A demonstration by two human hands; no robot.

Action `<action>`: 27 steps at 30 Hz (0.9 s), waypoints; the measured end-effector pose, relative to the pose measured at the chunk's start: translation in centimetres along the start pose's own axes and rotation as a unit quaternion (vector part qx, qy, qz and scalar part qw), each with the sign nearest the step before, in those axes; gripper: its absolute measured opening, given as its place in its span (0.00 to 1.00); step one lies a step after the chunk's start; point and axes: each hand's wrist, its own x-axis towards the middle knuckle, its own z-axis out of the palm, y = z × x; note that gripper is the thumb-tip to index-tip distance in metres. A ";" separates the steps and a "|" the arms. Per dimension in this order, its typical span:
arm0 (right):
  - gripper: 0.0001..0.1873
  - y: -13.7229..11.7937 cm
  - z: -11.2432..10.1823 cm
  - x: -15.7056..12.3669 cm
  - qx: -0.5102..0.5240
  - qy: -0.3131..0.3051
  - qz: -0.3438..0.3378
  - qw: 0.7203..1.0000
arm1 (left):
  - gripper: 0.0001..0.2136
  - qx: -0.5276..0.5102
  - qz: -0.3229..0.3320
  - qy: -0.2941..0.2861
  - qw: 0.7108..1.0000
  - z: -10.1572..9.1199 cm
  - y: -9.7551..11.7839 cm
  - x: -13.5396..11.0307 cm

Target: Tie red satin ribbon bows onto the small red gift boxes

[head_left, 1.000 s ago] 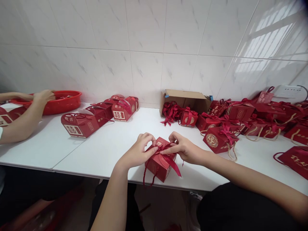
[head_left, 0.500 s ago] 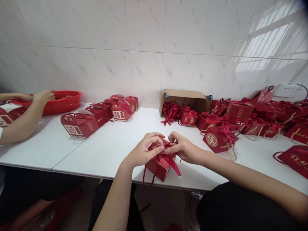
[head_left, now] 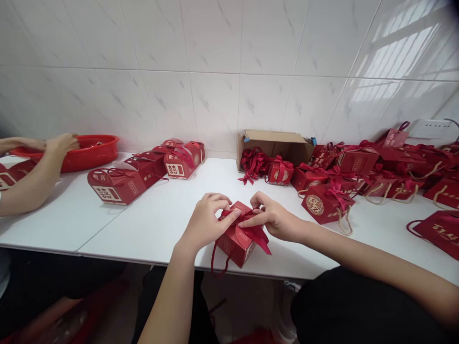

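A small red gift box (head_left: 238, 243) stands at the front edge of the white table, with a dark red cord handle (head_left: 223, 267) hanging from its near side. Across its top runs a shiny red ribbon (head_left: 258, 235), one tail trailing to the right. On the box's left, my left hand (head_left: 210, 222) pinches the ribbon, thumb lying over the lid. My right hand (head_left: 276, 217) grips the ribbon from the other side, index finger stretched toward the knot. The fingers partly cover the ribbon's middle.
Behind, an open cardboard carton (head_left: 278, 138) holds a bundle of red ribbons (head_left: 254, 165). Finished-looking red boxes (head_left: 324, 203) with bows crowd the right. Several red boxes (head_left: 113, 186) line the left. Another person's arm (head_left: 39, 179) reaches to a red basin (head_left: 95, 155).
My hands have drawn apart, with the left shifting leftward. The ribbon now spreads wider across the box top, and more of the lid shows between my hands.
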 end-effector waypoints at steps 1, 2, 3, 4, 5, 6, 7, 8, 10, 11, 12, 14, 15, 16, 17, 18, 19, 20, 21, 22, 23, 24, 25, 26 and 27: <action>0.18 0.0 0.0 0.0 0.001 0.000 -0.001 1.000 | 0.13 0.014 -0.001 0.001 1.000 0.0 0.1 0.0; 0.18 0.0 0.0 0.0 0.002 0.002 -0.004 1.000 | 0.14 0.016 -0.003 -0.002 1.000 0.0 0.2 0.0; 0.18 0.0 0.0 0.0 0.002 0.004 -0.008 1.000 | 0.14 0.001 -0.010 -0.005 1.000 0.1 0.3 0.0; 0.17 0.0 0.1 0.0 0.001 0.007 -0.013 1.000 | 0.14 -0.027 -0.022 -0.006 0.999 0.2 0.4 0.0; 0.17 0.0 0.0 0.0 -0.002 0.012 -0.020 1.000 | 0.14 -0.067 -0.041 -0.006 0.997 0.3 0.5 0.0; 0.17 0.0 0.0 0.0 -0.006 0.018 -0.026 0.999 | 0.14 -0.115 -0.062 -0.008 0.991 0.5 0.7 0.1; 0.17 0.0 0.0 0.0 -0.012 0.026 -0.031 0.999 | 0.14 -0.168 -0.083 -0.014 0.982 0.7 0.8 0.1; 0.17 -0.1 -0.1 0.1 -0.020 0.035 -0.034 0.999 | 0.14 -0.217 -0.102 -0.021 0.971 0.9 0.9 0.1; 0.17 -0.3 -0.3 0.2 -0.029 0.057 -0.024 0.998 | 0.15 -0.298 -0.129 -0.035 0.945 1.3 1.1 0.2; 0.16 -0.4 -0.4 0.2 -0.030 0.072 -0.011 0.997 | 0.15 -0.326 -0.139 -0.037 0.934 1.5 1.2 0.3; 0.13 -0.5 -0.5 0.2 -0.029 0.091 0.007 0.995 | 0.16 -0.344 -0.147 -0.036 0.926 1.6 1.2 0.3; 0.09 -0.6 -0.6 0.3 -0.024 0.124 0.043 0.991 | 0.17 -0.356 -0.157 -0.030 0.921 1.9 1.2 0.4; 0.07 -0.6 -0.6 0.3 -0.023 0.136 0.056 0.989 | 0.17 -0.352 -0.160 -0.030 0.922 1.9 1.1 0.4; 0.07 -0.6 -0.6 0.3 -0.022 0.142 0.065 0.988 | 0.17 -0.343 -0.161 -0.031 0.925 2.0 1.1 0.4; 0.06 -0.6 -0.6 0.3 -0.021 0.143 0.071 0.987 | 0.16 -0.333 -0.161 -0.032 0.929 2.0 1.1 0.4; 0.06 -0.6 -0.6 0.2 -0.021 0.142 0.075 0.987 | 0.15 -0.323 -0.161 -0.033 0.932 2.1 1.0 0.4; 0.06 -0.6 -0.5 0.2 -0.020 0.141 0.077 0.987 | 0.14 -0.315 -0.162 -0.034 0.935 2.1 0.9 0.4; 0.06 -0.5 -0.5 0.2 -0.020 0.140 0.079 0.987 | 0.13 -0.308 -0.164 -0.034 0.936 2.1 0.9 0.4; 0.06 -0.5 -0.5 0.2 -0.020 0.139 0.081 0.987 | 0.12 -0.304 -0.166 -0.033 0.937 2.1 0.8 0.4; 0.05 -0.5 -0.5 0.2 -0.021 0.138 0.083 0.987 | 0.12 -0.302 -0.168 -0.032 0.938 2.1 0.8 0.4; 0.05 -0.5 -0.5 0.2 -0.023 0.135 0.085 0.987 | 0.11 -0.302 -0.170 -0.029 0.938 2.1 0.7 0.4; 0.05 -0.5 -0.5 0.2 -0.026 0.134 0.085 0.987 | 0.11 -0.303 -0.171 -0.027 0.937 2.1 0.7 0.4; 0.06 -0.5 -0.5 0.2 -0.030 0.133 0.086 0.987 | 0.12 -0.306 -0.172 -0.026 0.936 2.1 0.6 0.4; 0.06 -0.5 -0.6 0.2 -0.035 0.132 0.086 0.987 | 0.12 -0.309 -0.172 -0.024 0.935 2.1 0.6 0.4; 0.06 -0.5 -0.6 0.2 -0.040 0.132 0.086 0.987 | 0.13 -0.314 -0.172 -0.024 0.934 2.1 0.6 0.4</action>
